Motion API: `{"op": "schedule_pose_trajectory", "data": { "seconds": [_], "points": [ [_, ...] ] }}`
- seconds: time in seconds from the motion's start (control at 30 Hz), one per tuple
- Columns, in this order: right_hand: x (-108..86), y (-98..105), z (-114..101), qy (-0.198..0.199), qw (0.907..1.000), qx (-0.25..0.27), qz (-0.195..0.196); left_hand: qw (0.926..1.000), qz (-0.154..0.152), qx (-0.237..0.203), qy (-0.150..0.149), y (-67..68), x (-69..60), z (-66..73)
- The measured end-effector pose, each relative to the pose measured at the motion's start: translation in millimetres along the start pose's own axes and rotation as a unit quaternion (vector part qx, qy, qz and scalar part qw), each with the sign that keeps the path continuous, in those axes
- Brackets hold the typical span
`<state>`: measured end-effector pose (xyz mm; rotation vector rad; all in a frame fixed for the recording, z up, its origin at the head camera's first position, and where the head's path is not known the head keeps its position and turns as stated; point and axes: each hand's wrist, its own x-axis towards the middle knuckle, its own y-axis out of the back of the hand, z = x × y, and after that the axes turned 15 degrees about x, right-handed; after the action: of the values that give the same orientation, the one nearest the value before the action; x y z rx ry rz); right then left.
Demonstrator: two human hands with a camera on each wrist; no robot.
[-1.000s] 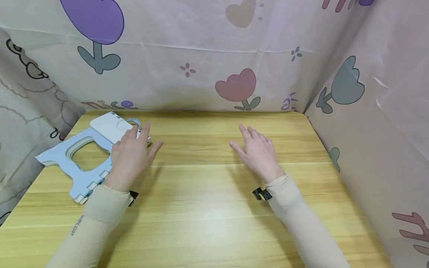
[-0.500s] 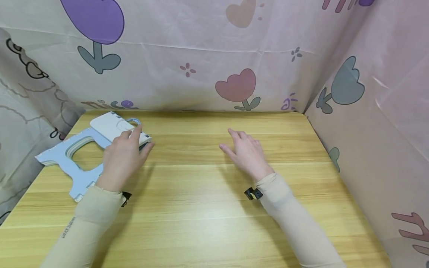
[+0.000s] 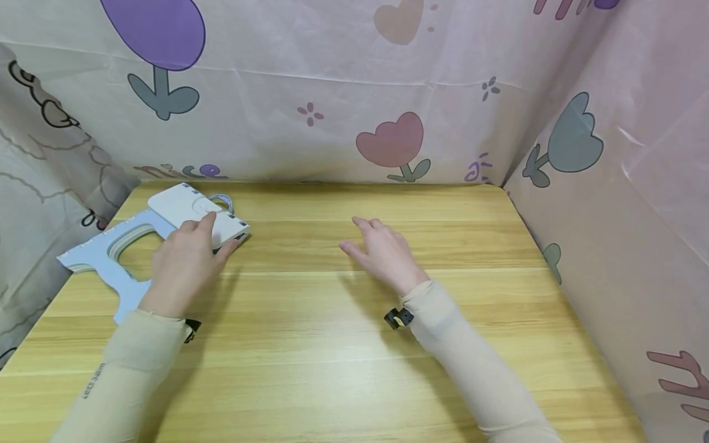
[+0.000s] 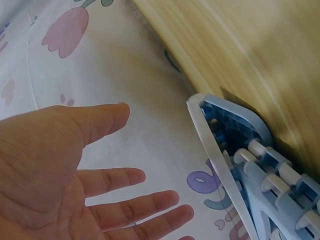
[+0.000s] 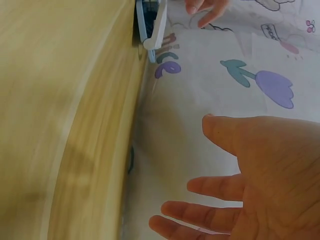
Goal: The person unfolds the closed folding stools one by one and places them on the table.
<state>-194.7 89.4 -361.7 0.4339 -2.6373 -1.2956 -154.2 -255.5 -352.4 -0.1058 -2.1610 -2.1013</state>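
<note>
A folded plastic stool (image 3: 177, 208), white on one panel and light blue on its legs, lies flat at the left of the table. It has a loop handle at its far side and a large opening between the legs. My left hand (image 3: 185, 264) is over the stool and hides part of it; the fingers are spread and hold nothing. In the left wrist view the stool's hinged edge (image 4: 272, 175) stands apart from the fingers. Above the middle of the table is my right hand (image 3: 388, 255), fingers loosely extended, with nothing in it.
The wooden table (image 3: 310, 357) reaches a patterned cloth (image 3: 266, 123) at its back edge. Similar cloth hangs along both sides. A small black wrist mount (image 3: 399, 318) sits at the right cuff, and another (image 3: 191, 330) at the left.
Both hands have drifted left, the right one farther toward the table's middle. The left has also come a little nearer to me, uncovering more of the white panel. The stool has not moved.
</note>
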Motion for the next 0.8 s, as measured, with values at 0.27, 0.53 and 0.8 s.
{"op": "schedule_pose_trajectory", "data": {
  "seconds": [0.27, 0.53, 0.8],
  "points": [
    [11.4, -13, -9, 0.007, 0.9999, 0.001, -0.013, 0.9992, -0.036, 0.007, 0.012, 0.7, 0.1, -12.1],
    [21.5, -26, -19, 0.019, 0.9993, 0.014, -0.028, 0.9979, -0.059, 0.012, 0.024, -1.8, -2.2, -26.1],
    [30.7, -37, -31, 0.022, 0.9987, 0.011, -0.045, 0.9976, -0.066, 0.016, 0.017, -7.1, -3.8, -40.0]
  ]
}}
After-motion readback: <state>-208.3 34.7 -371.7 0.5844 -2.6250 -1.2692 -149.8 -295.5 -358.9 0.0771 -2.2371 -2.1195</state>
